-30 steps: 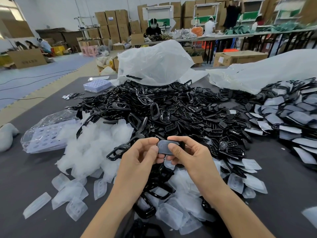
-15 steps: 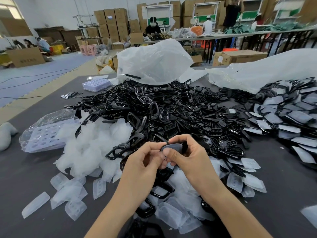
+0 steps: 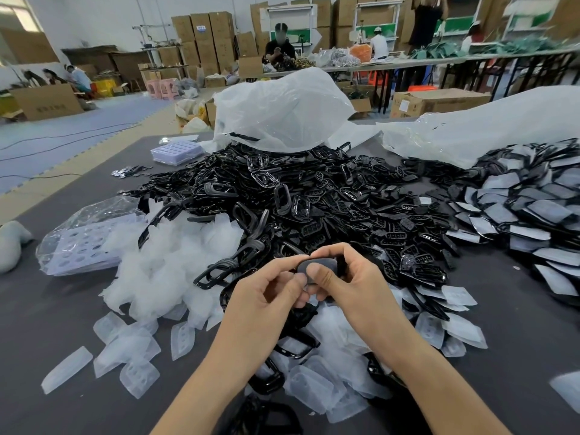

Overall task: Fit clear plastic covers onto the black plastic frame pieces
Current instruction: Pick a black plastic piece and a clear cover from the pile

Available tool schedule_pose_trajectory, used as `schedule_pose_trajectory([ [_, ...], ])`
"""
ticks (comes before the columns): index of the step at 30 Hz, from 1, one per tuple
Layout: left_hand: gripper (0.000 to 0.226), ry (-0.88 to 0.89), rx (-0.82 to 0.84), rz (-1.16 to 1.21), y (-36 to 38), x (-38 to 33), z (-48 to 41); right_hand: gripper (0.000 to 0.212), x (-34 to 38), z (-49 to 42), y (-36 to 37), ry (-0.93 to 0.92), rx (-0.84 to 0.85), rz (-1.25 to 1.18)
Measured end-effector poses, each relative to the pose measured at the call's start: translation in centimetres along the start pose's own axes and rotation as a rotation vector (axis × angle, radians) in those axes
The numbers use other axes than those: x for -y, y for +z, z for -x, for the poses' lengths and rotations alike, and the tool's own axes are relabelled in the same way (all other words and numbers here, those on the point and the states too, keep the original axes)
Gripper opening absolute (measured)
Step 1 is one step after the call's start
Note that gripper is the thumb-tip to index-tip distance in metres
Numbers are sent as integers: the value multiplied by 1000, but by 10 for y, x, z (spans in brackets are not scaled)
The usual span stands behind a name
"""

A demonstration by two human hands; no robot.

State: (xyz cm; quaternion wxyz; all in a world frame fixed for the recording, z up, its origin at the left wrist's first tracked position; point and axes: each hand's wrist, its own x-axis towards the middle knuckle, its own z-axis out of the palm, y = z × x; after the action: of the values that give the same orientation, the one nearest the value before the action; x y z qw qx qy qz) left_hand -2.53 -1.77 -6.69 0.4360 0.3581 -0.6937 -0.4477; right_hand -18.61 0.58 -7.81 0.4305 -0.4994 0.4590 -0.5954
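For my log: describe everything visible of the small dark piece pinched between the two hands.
The small dark rounded plastic piece shows a smooth, dull grey face, facing the camera. The left hand and right hand pinch it from either side, thumbs covering its lower edge. Whether a clear cover sits on it is unclear.

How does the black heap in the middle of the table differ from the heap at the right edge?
The middle heap is bare glossy black, with open rings and button holes showing; the right heap shows pale frosted faces framed in black. The middle heap is a jumbled mound; the right heap's pieces lie flatter, overlapping. Both rest on the dark grey table.
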Motion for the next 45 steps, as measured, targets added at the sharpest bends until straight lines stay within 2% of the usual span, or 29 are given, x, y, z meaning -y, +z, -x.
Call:
schedule_pose_trajectory([
  [7,46,-22,-97,-54,0,1,-2,17,-3,0,6,-17,2,-18],
  [13,41,-14,-68,-66,2,0,-2,20,0,0,5,-15,-27,-50],
  [17,44,15,-86,-66,2,-3,-1,25,1,0,9,27,10,-203],
  [24,44,21,-88,-73,4,-4,2,19,-1,-2,10,128,4,-329],
  [30,39,6,-75,-76,8,-5,3,14,-2,-3,10,147,0,-309],
  [34,43,-5,-76,-53,5,-7,3,13,-2,-3,10,161,32,-321],
  [37,44,9,-84,-81,7,-8,4,18,-3,-1,11,144,25,-275],
  [42,42,59,-89,-150,13,-4,7,10,-5,1,12,128,-19,-245],
  [45,44,57,-84,-145,10,-6,6,7,-2,1,10,145,10,-274],
])
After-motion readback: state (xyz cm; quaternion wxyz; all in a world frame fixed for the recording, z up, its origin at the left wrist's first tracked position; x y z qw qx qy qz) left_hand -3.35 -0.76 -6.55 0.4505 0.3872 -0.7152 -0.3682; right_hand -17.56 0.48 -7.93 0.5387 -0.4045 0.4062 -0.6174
